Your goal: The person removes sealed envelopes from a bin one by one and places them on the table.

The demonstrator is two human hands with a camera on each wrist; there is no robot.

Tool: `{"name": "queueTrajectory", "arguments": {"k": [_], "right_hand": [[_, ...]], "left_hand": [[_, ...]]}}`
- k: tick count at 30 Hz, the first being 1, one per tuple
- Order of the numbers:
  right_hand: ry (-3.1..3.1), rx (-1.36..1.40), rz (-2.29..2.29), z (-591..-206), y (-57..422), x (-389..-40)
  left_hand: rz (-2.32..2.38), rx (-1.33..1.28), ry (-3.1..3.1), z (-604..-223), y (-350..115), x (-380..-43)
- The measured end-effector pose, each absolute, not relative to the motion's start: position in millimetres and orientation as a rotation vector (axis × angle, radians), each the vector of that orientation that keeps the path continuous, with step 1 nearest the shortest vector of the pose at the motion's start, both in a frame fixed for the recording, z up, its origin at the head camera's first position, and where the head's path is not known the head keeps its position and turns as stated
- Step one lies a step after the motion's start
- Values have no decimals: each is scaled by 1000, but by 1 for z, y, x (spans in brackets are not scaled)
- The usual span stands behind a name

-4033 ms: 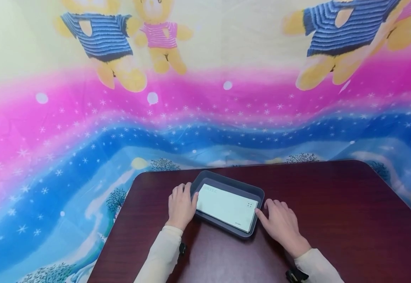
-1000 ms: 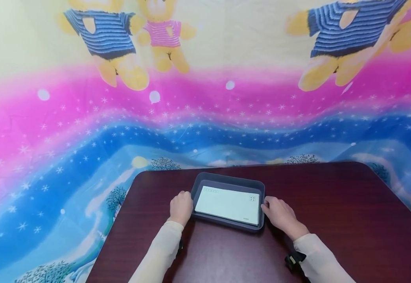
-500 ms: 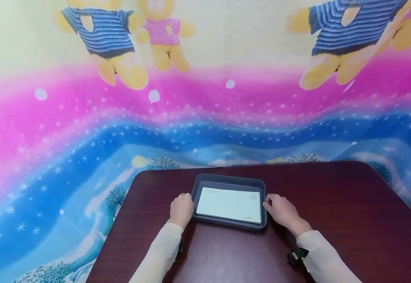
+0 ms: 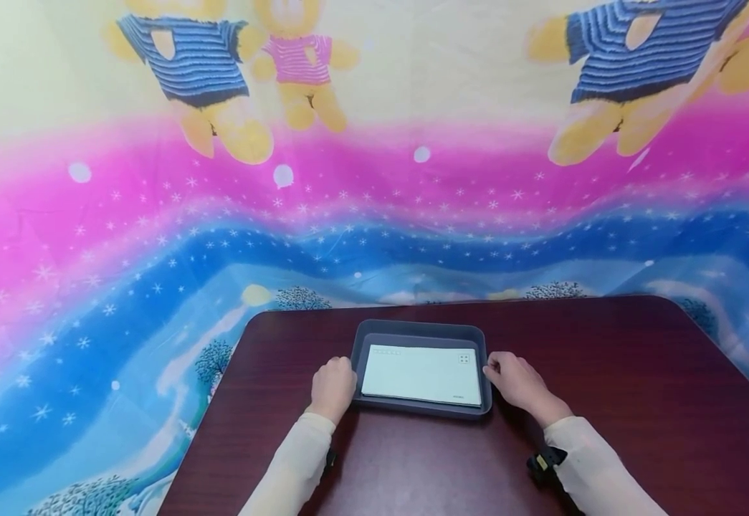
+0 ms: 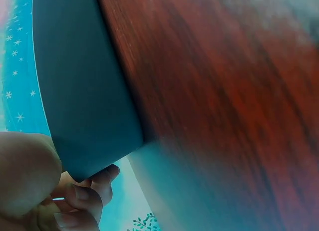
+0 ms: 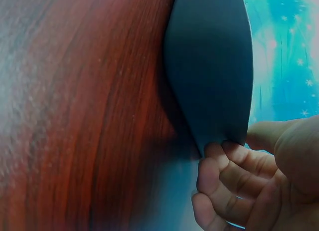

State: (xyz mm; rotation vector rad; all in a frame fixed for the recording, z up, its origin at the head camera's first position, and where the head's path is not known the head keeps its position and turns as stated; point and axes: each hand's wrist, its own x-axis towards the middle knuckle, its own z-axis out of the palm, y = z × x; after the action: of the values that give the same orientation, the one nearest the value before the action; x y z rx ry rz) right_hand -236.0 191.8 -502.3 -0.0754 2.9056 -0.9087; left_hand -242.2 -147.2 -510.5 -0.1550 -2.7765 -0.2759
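A hand could pass over the broad stretch of table at the right of the frame, or up the lower middle between left sleeve and right sleeve. The left hand and right hand block the tray's ends, and the printed cloth leaves little room behind it; the envelopes inside can be reached from above.

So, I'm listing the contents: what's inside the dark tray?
A stack of pale envelopes lies inside the tray. The top one covers those below, so neither their number nor anything underneath shows.
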Motion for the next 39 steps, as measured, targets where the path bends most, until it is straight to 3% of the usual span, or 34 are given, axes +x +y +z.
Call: {"name": "queueTrajectory", "arguments": {"k": [39], "right_hand": [[2923,-116,-928,-501,195,-238]], "left_hand": [[-294,-208,-2738,-517,-146,-235]]}}
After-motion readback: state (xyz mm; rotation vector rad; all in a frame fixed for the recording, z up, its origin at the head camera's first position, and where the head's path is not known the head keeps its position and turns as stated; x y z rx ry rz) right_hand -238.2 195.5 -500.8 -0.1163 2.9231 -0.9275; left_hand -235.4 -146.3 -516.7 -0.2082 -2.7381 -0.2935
